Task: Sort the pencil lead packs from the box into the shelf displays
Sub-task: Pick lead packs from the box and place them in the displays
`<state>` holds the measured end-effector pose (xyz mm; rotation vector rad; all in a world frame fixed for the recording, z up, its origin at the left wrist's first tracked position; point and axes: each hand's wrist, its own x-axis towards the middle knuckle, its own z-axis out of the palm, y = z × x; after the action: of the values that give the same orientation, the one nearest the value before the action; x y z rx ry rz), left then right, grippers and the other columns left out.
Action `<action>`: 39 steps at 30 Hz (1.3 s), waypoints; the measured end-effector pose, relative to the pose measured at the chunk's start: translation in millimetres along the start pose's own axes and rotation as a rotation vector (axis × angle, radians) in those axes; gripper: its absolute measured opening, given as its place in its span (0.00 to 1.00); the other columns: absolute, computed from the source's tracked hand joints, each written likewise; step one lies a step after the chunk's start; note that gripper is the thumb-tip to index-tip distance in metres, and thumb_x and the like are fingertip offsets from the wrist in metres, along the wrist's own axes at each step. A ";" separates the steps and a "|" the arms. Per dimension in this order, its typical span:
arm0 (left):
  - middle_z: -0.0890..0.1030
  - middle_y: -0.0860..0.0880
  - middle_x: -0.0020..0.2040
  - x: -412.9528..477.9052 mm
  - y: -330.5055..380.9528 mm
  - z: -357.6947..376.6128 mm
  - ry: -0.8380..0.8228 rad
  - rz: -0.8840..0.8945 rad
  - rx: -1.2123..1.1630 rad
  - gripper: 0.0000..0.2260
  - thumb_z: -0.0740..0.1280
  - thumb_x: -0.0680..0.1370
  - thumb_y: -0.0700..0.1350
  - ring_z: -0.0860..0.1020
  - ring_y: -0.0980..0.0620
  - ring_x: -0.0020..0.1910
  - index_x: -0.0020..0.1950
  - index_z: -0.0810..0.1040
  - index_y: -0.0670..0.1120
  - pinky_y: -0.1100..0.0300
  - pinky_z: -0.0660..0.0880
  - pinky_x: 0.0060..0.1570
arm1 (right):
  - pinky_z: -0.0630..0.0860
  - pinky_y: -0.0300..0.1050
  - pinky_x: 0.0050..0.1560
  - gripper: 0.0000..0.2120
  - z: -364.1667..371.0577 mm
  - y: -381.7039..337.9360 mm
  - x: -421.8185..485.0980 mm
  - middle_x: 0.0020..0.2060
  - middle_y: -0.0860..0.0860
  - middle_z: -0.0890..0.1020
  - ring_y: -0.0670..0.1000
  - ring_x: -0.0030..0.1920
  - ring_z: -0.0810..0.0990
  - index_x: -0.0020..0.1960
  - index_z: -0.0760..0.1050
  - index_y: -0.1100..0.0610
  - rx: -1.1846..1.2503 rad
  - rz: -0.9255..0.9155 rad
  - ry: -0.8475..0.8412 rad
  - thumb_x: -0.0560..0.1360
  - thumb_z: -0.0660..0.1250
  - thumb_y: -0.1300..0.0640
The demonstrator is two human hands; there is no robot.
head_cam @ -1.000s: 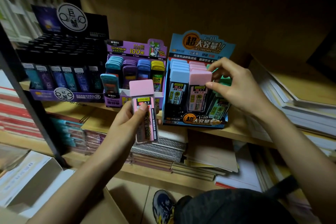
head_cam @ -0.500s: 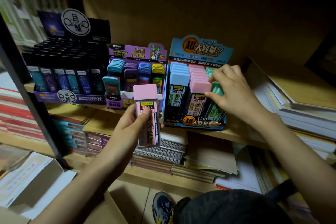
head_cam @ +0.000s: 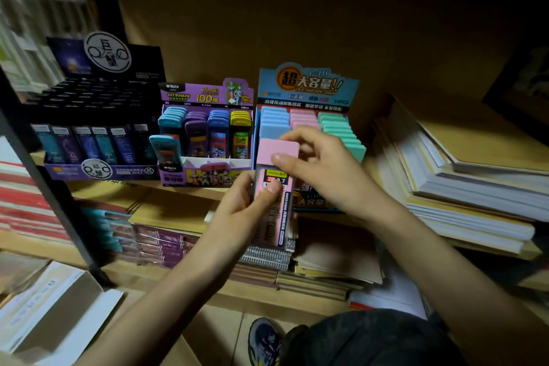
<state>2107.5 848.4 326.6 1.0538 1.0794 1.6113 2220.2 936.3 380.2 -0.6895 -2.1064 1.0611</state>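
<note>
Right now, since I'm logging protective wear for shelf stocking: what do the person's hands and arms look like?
Both are bare. The left hand and right hand wear no gloves; no ring, watch or bracelet shows. The forearms run uncovered to the frame's edge, with no sleeve in view.

Left forearm is extended from 7 o'clock toward frame centre; left hand (head_cam: 246, 211) is held upright, fingers curled round a pink lead pack (head_cam: 276, 224), thumb laid flat on its front. Right forearm is extended from 5 o'clock; right hand (head_cam: 323, 171) is set at 2 o'clock of the left, thumb and forefinger pinched on the pack's top end.
</note>
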 end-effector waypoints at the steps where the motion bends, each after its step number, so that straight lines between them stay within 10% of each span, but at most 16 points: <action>1: 0.80 0.41 0.49 0.7 -1.1 2.0 0.003 0.002 0.009 0.12 0.60 0.78 0.41 0.80 0.52 0.43 0.59 0.72 0.37 0.61 0.78 0.39 | 0.75 0.41 0.44 0.05 -0.9 1.3 0.8 0.38 0.46 0.81 0.42 0.40 0.78 0.47 0.75 0.55 -0.018 -0.002 0.010 0.73 0.70 0.60; 14: 0.83 0.51 0.38 5.0 -10.4 -7.3 0.095 -0.054 0.066 0.06 0.57 0.81 0.44 0.80 0.57 0.34 0.49 0.72 0.45 0.68 0.72 0.29 | 0.76 0.35 0.28 0.06 -72.1 -4.7 14.6 0.35 0.46 0.82 0.42 0.34 0.81 0.44 0.75 0.53 0.034 -0.055 0.235 0.73 0.69 0.62; 24: 0.83 0.50 0.38 -4.3 -13.9 -29.6 0.121 -0.081 0.113 0.07 0.56 0.81 0.42 0.81 0.56 0.34 0.51 0.72 0.42 0.67 0.73 0.28 | 0.71 0.34 0.45 0.07 -67.1 13.5 19.9 0.43 0.42 0.80 0.39 0.43 0.76 0.49 0.78 0.55 -0.499 -0.225 0.116 0.71 0.72 0.56; 30: 0.84 0.50 0.41 -7.4 -16.5 -35.2 0.118 -0.100 0.139 0.08 0.56 0.81 0.43 0.81 0.54 0.37 0.53 0.73 0.43 0.64 0.74 0.33 | 0.74 0.55 0.52 0.10 -59.0 19.6 19.3 0.48 0.54 0.80 0.53 0.50 0.78 0.51 0.78 0.54 -0.586 -0.202 0.058 0.71 0.72 0.54; 39: 0.84 0.49 0.42 -11.2 -15.0 -37.6 0.128 -0.098 0.164 0.08 0.56 0.81 0.44 0.81 0.54 0.38 0.54 0.73 0.42 0.58 0.71 0.34 | 0.68 0.44 0.48 0.11 -56.0 26.6 19.6 0.46 0.49 0.75 0.51 0.49 0.75 0.51 0.79 0.53 -0.581 -0.168 0.107 0.70 0.73 0.54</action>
<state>2077.7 833.8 300.9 0.9974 1.3478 1.5488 2254.2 990.9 389.2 -0.7948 -2.3391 0.3030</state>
